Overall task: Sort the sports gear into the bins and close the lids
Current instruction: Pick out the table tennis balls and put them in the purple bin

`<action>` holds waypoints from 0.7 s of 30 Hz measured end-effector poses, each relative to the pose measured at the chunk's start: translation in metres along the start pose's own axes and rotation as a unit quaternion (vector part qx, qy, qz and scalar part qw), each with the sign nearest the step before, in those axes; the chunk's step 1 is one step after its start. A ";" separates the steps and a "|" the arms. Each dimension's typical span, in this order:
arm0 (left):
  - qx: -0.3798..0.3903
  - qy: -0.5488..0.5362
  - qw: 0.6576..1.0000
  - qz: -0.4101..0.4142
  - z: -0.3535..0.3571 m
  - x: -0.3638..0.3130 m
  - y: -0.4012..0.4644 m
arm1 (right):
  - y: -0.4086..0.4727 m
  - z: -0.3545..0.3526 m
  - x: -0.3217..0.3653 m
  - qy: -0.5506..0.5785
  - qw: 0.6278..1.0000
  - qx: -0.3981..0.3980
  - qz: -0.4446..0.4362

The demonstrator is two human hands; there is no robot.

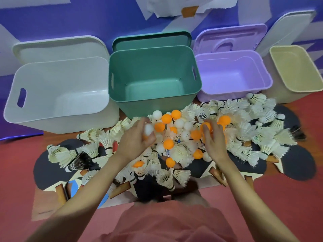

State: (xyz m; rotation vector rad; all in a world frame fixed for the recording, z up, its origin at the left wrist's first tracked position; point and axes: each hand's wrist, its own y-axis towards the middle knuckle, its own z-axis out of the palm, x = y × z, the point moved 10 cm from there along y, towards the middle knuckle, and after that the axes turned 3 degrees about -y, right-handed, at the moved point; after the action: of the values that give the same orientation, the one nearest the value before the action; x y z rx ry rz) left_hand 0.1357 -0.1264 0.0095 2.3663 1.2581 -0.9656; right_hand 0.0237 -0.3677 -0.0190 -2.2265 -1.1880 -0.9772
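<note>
Four bins stand in a row at the far side of the red floor (288,198), all open and with nothing in them: a white bin (57,95) on the left, a green bin (153,79) beside it, a purple bin (232,75) next, and a cream bin (295,70) at the right edge. Behind each one its lid leans upright against the blue wall: white lid (57,48), green lid (152,41), purple lid (230,39), pale lid (286,30).

In front of the bins lies a wide heap of gear. Feather shuttlecocks (258,138) spread across it from left to right, a few of them dark (one at the left, one at the far right). Orange balls (167,118) and white balls (157,114) bunch together in the middle, just before the green bin. Black-faced paddles (300,165) lie flat underneath, showing at the left and right edges and near the person's knees.

Both hands are over the ball cluster. The left hand (135,142) is curled around a white ball (149,129), slightly blurred, with something orange showing under the fingers. The right hand (214,142) is closed over several orange balls, one orange ball (207,127) plain at its fingertips. The two hands are apart, with loose balls between them.
</note>
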 end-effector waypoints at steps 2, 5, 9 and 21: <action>0.000 -0.006 0.999 0.054 0.003 -0.036 0.019 | 0.013 -0.022 -0.009 -0.002 1.000 -0.030 0.002; -0.008 0.002 0.997 0.079 0.008 -0.079 0.056 | 0.038 -0.055 -0.023 -0.002 0.998 -0.069 0.009; -0.022 0.017 0.992 0.120 0.018 -0.141 0.112 | 0.085 -0.095 -0.033 0.006 0.996 -0.091 -0.016; 0.149 0.196 0.968 0.047 0.144 -0.184 0.297 | 0.250 -0.123 -0.090 -0.104 0.994 -0.016 0.034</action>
State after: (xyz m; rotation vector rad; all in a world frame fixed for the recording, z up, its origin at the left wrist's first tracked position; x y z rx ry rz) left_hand 0.2452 -0.4881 0.0132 2.9342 1.1798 -0.7197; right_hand 0.1522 -0.6308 -0.0165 -2.4259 -1.1803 -0.7559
